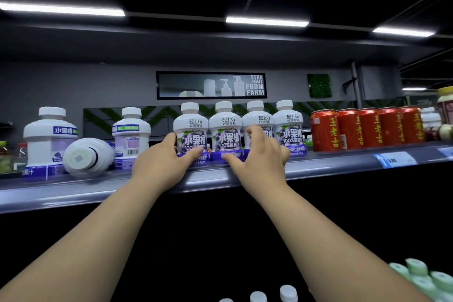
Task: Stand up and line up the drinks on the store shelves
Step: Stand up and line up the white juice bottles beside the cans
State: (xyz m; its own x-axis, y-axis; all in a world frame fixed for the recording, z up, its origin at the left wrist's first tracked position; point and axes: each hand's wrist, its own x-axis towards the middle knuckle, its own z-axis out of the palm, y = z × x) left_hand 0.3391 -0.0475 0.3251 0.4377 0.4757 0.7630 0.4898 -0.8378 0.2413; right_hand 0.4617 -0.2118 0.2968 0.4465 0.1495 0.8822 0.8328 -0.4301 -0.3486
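Several white grape-juice bottles with purple labels stand in a row on the grey shelf (331,167). My left hand (161,162) grips the lower part of the leftmost bottle of the row (190,127). My right hand (261,154) wraps around the third bottle (256,115), its thumb lying across the base of the second bottle (225,130). A fourth bottle (289,127) stands just right of my hand. To the left, one bottle (88,156) lies on its side, base towards me, between two upright bottles (50,137) (131,135) turned label-away.
A row of red cans (367,129) stands right of the bottles, with jars (445,105) at the far right. A blue price tag (394,159) sits on the shelf rail. Green-capped bottles (426,277) and white caps (272,295) show on a lower shelf. A dark shelf hangs overhead.
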